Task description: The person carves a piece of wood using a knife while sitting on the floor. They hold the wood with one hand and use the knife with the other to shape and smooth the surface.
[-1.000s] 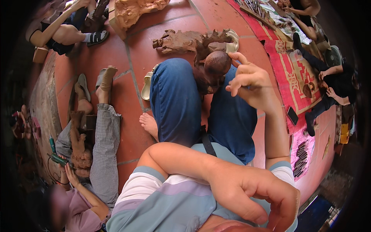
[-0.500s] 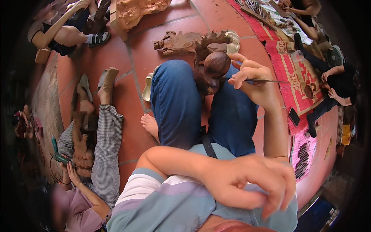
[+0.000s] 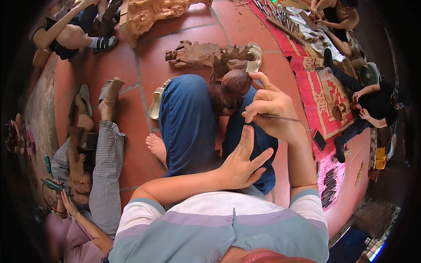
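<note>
Seeming mid-work on the dark carving (image 3: 231, 87), the right hand (image 3: 275, 110) clamps a thin tool (image 3: 285, 118), the nearer left hand (image 3: 238, 166) spreads empty, and steady aim looks needed next.

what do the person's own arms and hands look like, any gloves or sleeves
The left hand and right hand are bare, with no gloves or watch to be seen. The short left sleeve and right sleeve are white with blue-grey cuffs, and a lavender band higher up.
</note>
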`<state>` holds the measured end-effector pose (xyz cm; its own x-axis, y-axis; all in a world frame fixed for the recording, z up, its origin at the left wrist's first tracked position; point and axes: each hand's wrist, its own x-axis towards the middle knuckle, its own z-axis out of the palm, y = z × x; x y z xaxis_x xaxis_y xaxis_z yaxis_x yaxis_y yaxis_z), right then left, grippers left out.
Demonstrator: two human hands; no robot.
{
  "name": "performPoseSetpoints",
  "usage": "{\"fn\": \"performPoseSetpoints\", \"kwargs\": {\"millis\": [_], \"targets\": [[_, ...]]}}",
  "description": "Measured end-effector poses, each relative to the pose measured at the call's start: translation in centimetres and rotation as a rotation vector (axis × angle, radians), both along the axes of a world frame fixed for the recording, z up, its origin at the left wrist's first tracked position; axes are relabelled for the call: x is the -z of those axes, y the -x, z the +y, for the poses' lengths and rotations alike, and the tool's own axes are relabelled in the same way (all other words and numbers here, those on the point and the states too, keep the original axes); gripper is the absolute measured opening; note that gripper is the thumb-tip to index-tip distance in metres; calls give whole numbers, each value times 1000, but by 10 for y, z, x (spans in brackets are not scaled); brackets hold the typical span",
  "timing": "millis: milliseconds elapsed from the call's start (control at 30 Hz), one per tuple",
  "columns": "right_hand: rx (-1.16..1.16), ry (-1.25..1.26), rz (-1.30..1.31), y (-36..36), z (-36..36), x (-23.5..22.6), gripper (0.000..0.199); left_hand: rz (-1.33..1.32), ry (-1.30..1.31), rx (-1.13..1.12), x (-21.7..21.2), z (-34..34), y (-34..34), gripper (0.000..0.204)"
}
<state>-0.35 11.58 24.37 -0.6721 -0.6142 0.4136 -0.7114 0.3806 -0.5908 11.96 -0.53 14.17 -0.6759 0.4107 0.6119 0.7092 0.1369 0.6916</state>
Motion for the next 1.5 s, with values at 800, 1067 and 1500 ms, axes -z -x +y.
{"fn": "performPoseSetpoints", "kwargs": {"millis": [800, 1067, 1500], "targets": [[43, -4, -19, -3, -17, -10, 19, 64, 8, -132, -20, -3, 19, 91], [108, -20, 39, -8, -32, -14, 19, 23, -53, -93, -24, -11, 19, 92], [258, 52, -4, -6, -51, -17, 17, -33, -240, -45, -34, -22, 33, 87]]}}
